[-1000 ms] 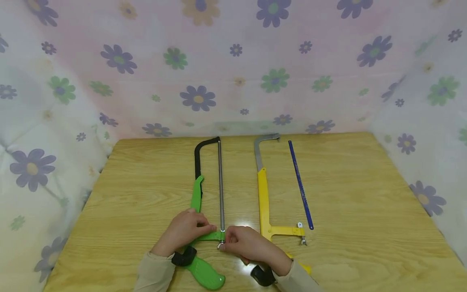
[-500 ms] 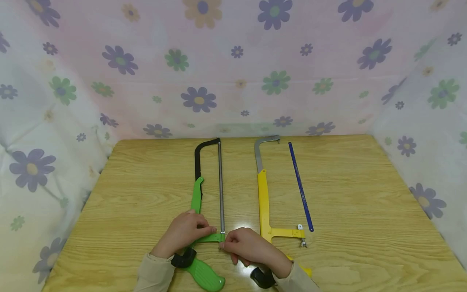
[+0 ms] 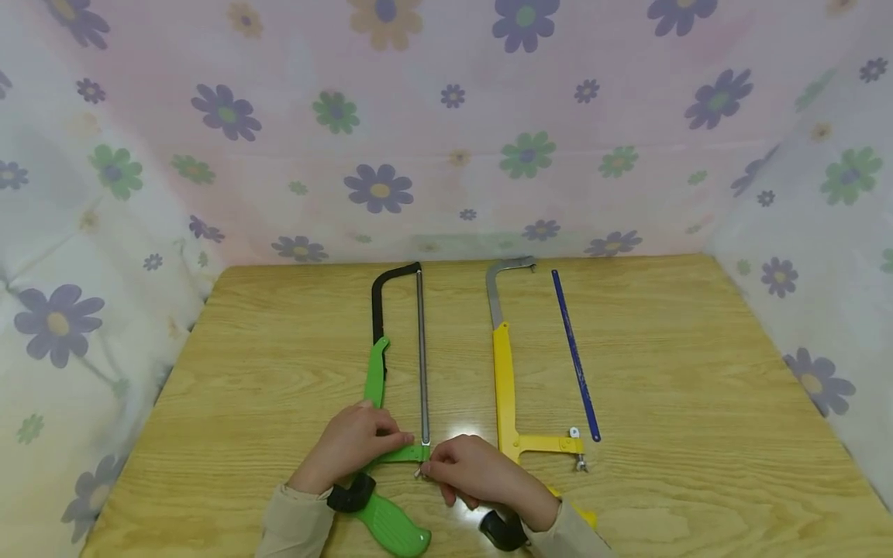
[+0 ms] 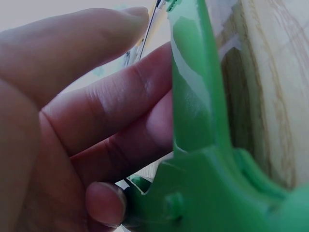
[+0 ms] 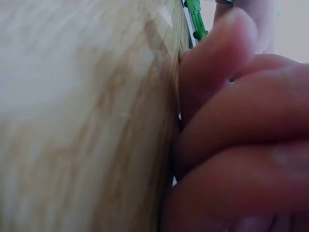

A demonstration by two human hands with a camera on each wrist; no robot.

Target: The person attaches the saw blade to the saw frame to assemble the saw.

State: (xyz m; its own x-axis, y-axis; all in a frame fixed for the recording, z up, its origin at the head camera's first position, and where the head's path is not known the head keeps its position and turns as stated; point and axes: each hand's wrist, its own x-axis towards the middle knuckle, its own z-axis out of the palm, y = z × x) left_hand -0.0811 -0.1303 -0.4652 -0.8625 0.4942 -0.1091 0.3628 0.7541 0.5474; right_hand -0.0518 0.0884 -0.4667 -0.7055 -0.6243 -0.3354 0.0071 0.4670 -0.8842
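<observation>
In my head view, the right hand [image 3: 477,469] pinches the wing nut [image 3: 418,471] at the crossarm end of the green hacksaw [image 3: 375,376], and could slip off so small a part; right of that saw on the table [image 3: 279,341] lie the yellow hacksaw [image 3: 504,380], crowding beneath my right arm [image 3: 539,500], and farther off the blue blade [image 3: 575,356]. In my left wrist view, the left hand [image 4: 89,113] grips the green hacksaw with its thumb apart, so the saw might twist. In my right wrist view, curled fingers hide the nut, the tabletop cramping them.

Yellow saw frame [image 3: 505,380] and blue blade [image 3: 575,356] before me.
Both lie on the wood-grain table [image 3: 684,364], apart; I can barely make out the frame's handle [image 3: 587,516]. Flowered cloth [image 3: 418,132] hangs behind.
</observation>
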